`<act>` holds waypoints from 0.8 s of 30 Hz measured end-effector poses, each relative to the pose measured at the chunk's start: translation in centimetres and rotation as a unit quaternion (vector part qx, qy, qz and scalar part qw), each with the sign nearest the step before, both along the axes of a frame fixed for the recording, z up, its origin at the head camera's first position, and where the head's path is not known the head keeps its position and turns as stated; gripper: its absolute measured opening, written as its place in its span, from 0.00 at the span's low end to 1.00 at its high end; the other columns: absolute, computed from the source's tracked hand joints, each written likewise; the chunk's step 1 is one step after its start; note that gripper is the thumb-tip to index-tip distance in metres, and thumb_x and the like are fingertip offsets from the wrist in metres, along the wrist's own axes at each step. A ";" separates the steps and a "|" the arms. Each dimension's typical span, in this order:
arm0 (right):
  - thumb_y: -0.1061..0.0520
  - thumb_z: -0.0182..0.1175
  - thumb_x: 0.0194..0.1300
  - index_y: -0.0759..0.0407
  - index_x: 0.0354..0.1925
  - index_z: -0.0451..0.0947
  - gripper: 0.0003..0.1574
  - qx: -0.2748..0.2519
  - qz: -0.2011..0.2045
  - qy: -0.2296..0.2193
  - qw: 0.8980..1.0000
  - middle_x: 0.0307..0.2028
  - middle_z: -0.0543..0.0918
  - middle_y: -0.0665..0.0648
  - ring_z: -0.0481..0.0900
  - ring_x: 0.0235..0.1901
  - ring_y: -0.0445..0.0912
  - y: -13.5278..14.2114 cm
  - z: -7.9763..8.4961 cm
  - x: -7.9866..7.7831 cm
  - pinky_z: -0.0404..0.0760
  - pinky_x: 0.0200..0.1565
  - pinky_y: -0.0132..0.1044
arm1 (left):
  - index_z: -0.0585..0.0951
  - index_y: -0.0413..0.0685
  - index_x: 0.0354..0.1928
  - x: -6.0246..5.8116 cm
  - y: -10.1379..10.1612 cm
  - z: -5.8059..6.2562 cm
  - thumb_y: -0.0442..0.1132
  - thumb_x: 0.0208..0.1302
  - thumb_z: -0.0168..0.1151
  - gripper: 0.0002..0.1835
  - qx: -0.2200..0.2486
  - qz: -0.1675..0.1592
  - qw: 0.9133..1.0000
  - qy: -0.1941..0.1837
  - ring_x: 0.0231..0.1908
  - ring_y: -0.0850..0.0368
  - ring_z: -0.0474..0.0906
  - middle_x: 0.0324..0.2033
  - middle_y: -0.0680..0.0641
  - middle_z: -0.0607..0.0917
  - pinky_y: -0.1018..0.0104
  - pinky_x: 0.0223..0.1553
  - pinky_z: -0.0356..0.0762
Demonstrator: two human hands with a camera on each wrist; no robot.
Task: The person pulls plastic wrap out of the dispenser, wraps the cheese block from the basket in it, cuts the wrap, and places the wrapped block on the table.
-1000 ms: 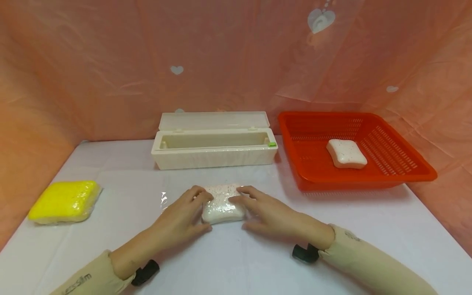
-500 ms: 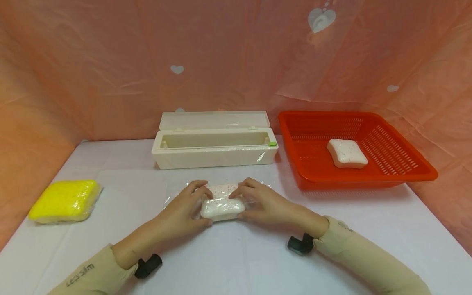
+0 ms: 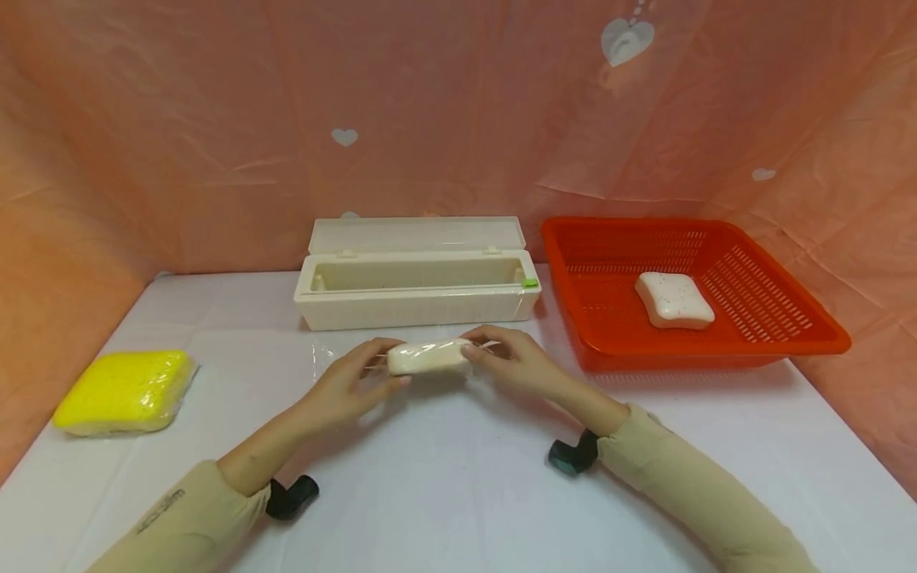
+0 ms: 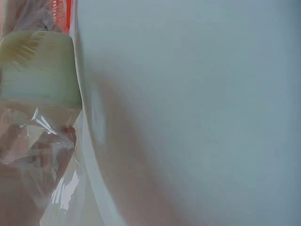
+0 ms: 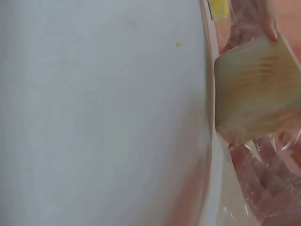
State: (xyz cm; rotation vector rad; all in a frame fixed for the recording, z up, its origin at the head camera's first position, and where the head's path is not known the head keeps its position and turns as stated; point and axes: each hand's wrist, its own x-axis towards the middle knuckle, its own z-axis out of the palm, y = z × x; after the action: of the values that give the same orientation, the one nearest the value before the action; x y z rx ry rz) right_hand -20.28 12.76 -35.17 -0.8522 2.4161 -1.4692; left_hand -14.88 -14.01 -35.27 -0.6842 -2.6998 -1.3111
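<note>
Raised white block [image 3: 428, 358], speckled face hidden

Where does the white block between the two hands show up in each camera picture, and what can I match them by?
Head: white block near the middle, between left hand and right hand.
Left wrist: upper left, at the edge.
Right wrist: upper right, at the edge.
Shared landmark: clear film beside the block.

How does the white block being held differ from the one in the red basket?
The held block has loose clear film around it; the basket block shows none. In the head view, the held block shows a narrow side; the basket block, its broad, speckled top. Both are pale.
</note>
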 end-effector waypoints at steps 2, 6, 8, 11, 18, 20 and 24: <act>0.51 0.56 0.69 0.61 0.50 0.79 0.18 -0.003 -0.024 -0.012 1.000 0.42 0.84 0.58 0.84 0.37 0.46 -0.4 0.2 -0.4 0.80 0.39 0.34 | 0.74 0.45 0.57 -0.3 0.0 0.1 0.43 0.65 0.62 0.21 0.002 0.020 0.999 -0.037 0.53 0.46 0.79 0.51 0.43 0.81 0.52 0.53 0.77; 0.49 0.56 0.69 0.61 0.47 0.81 0.19 -0.009 -0.060 -0.041 0.997 0.33 0.83 0.58 0.81 0.30 0.44 -1.0 0.3 -1.1 0.80 0.32 0.33 | 0.73 0.48 0.56 -1.0 0.0 0.4 0.51 0.69 0.56 0.20 -0.011 0.062 0.992 -0.105 0.51 0.48 0.76 0.47 0.43 0.80 0.55 0.49 0.74; 0.48 0.56 0.69 0.61 0.45 0.82 0.19 -0.009 -0.075 -0.058 0.995 0.30 0.82 0.56 0.79 0.27 0.44 -1.3 0.2 -1.5 0.80 0.30 0.33 | 0.73 0.48 0.53 -1.4 0.1 0.6 0.54 0.69 0.53 0.20 -0.019 0.076 0.990 -0.120 0.49 0.48 0.73 0.46 0.43 0.79 0.55 0.48 0.71; 0.46 0.55 0.70 0.63 0.40 0.82 0.21 -0.012 -0.093 -0.088 0.992 0.24 0.79 0.54 0.77 0.23 0.45 -1.7 0.1 -2.1 0.80 0.27 0.34 | 0.72 0.47 0.49 -1.9 0.4 0.7 0.56 0.70 0.50 0.20 -0.023 0.092 0.987 -0.129 0.49 0.46 0.71 0.47 0.41 0.78 0.52 0.49 0.70; 0.40 0.55 0.68 0.63 0.29 0.78 0.27 -0.017 -0.129 -0.133 0.983 0.15 0.70 0.52 0.77 0.21 0.46 -2.4 -0.1 -3.3 0.74 0.17 0.35 | 0.74 0.45 0.51 -3.1 0.6 0.7 0.56 0.72 0.47 0.22 -0.022 0.111 0.985 -0.131 0.49 0.44 0.75 0.47 0.39 0.81 0.52 0.49 0.72; 0.39 0.55 0.68 0.62 0.29 0.78 0.28 -0.012 -0.134 -0.135 0.982 0.16 0.74 0.52 0.79 0.21 0.45 -2.5 -0.1 -3.6 0.73 0.16 0.34 | 0.74 0.45 0.51 -3.4 0.7 0.8 0.56 0.72 0.47 0.22 -0.021 0.121 0.983 -0.139 0.44 0.47 0.75 0.41 0.41 0.81 0.58 0.43 0.72; 0.37 0.54 0.67 0.61 0.28 0.78 0.30 -0.002 -0.138 -0.133 0.981 0.18 0.78 0.54 0.79 0.19 0.45 -2.8 -0.1 -4.1 0.71 0.14 0.34 | 0.75 0.43 0.51 -4.0 0.9 0.9 0.58 0.71 0.47 0.25 -0.012 0.138 0.978 -0.158 0.36 0.52 0.76 0.32 0.44 0.79 0.65 0.34 0.71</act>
State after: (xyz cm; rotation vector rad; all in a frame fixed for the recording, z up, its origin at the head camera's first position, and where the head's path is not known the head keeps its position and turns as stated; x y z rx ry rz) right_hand -24.39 9.95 -35.28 -0.3011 2.3970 -1.5644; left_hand -18.88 -13.09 -34.37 -0.0944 -2.9177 -1.4164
